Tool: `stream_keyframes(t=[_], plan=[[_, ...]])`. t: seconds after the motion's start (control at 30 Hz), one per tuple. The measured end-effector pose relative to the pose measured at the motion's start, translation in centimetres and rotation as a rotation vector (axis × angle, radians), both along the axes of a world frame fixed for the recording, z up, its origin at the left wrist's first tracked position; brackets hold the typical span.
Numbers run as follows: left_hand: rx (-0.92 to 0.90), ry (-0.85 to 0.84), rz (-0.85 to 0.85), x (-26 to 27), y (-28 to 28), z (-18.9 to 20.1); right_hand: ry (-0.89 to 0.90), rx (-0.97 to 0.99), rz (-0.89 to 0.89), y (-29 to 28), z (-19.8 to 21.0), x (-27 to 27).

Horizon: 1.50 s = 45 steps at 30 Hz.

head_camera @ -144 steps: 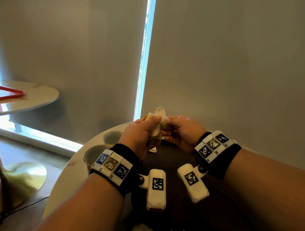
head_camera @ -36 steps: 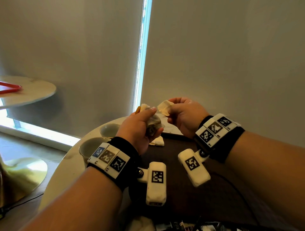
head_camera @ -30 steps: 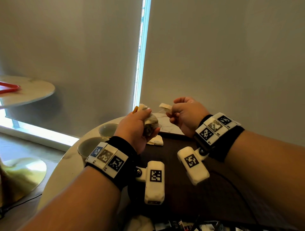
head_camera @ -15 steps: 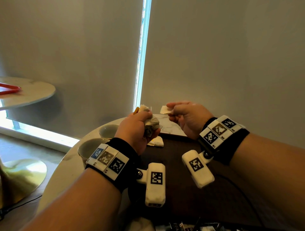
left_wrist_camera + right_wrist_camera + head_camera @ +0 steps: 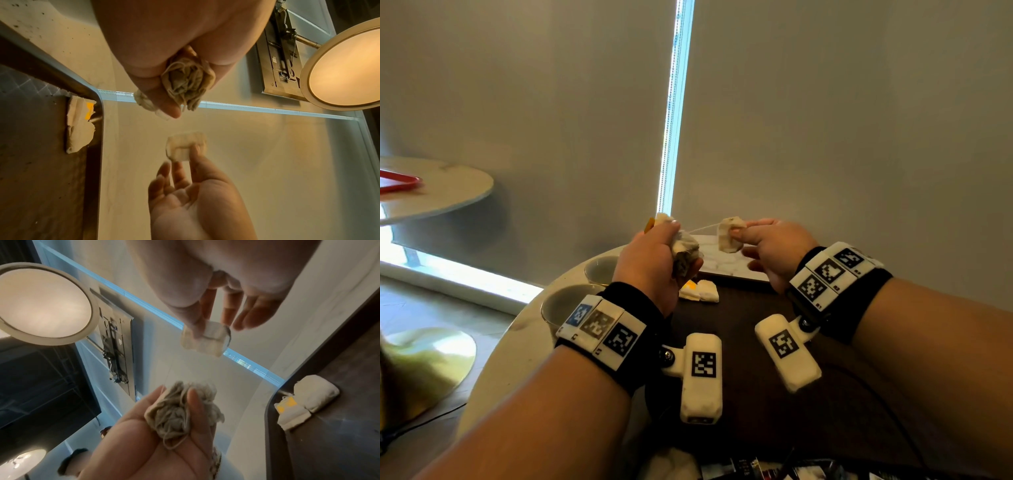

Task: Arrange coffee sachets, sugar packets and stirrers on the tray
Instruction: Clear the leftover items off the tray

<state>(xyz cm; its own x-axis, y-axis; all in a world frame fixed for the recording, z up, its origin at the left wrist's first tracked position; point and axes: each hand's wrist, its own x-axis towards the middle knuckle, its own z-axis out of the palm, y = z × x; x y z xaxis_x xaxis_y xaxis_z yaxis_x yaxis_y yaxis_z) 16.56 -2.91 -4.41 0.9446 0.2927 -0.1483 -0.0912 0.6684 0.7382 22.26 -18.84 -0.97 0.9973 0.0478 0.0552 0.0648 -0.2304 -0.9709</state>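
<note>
Right grip: one sachet (image 5: 728, 235) is pinched between thumb and forefinger of the right hand (image 5: 774, 251), the other fingers spread loose.
Left grip: a crumpled bundle (image 5: 685, 253) of sachets is clenched in the left hand (image 5: 650, 260).
Link: a thin string (image 5: 702, 227) is stretched taut between the two.
Change: the sachet has been drawn further from the bundle than half a second ago; separation is judged nearly done.
Tray (image 5: 756, 342): two sachets (image 5: 700, 291) are laid at its far left corner, as before; placing the pinched one is judged next.

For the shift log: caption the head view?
Left hand grips bunched sachets; right hand pinches one sachet above tray.
</note>
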Motion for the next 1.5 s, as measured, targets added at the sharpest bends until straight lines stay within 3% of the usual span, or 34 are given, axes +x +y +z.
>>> stream_keyframes(t=[0.33,0.73,0.83,0.93,1.13,1.37,1.5], plan=[[-0.032,-0.004,0.072,-0.4,0.4,0.4,-0.011,0.098,-0.088,-1.8,-0.1,2.3],[-0.064,-0.043,0.089,-0.2,0.7,0.3,0.019,-0.010,-0.149,-2.2,-0.3,3.9],[-0.063,-0.044,0.088,-0.2,0.7,0.2,0.109,-0.020,-0.083,-1.5,-0.6,3.9],[-0.052,-0.044,0.084,-0.1,0.7,0.1,0.182,-0.149,0.002,-0.7,-1.2,3.7],[-0.052,-0.041,0.073,-0.2,0.8,0.1,0.100,-0.500,0.051,0.2,-2.5,4.3],[-0.056,-0.042,0.059,-0.2,0.8,0.2,0.136,-0.679,0.122,1.1,-3.5,4.1],[-0.057,-0.027,0.050,-0.3,0.8,0.2,0.160,-0.634,0.122,1.3,-4.3,4.2]])
